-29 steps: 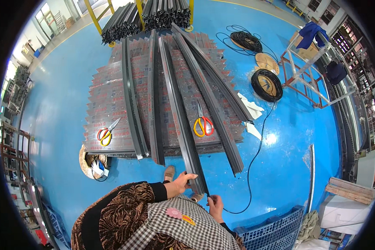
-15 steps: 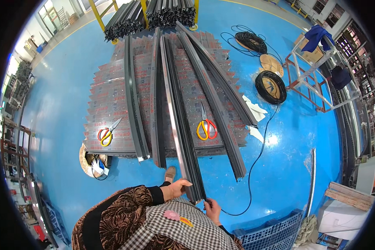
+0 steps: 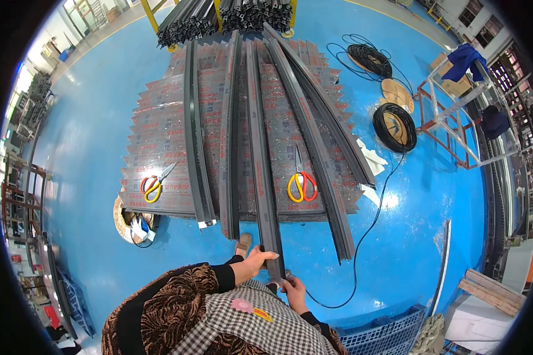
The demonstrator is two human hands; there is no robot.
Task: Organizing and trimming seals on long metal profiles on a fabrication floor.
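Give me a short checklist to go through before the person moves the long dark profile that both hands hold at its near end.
1. Left hand grips the long dark profile near its end: ok.
2. Right hand is at the same end, from below: ok; how firm the grip is, cannot tell.
3. Red and yellow scissors lie apart from the held profile: ok.
4. Neighbouring profile lies close on the left and may rub: not ok.
5. Black cable on the blue floor runs near the person's right: not ok.

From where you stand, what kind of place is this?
Probably a factory or workshop floor: painted blue floor, long dark metal profiles laid on stacked sheets, and coils of black cable.
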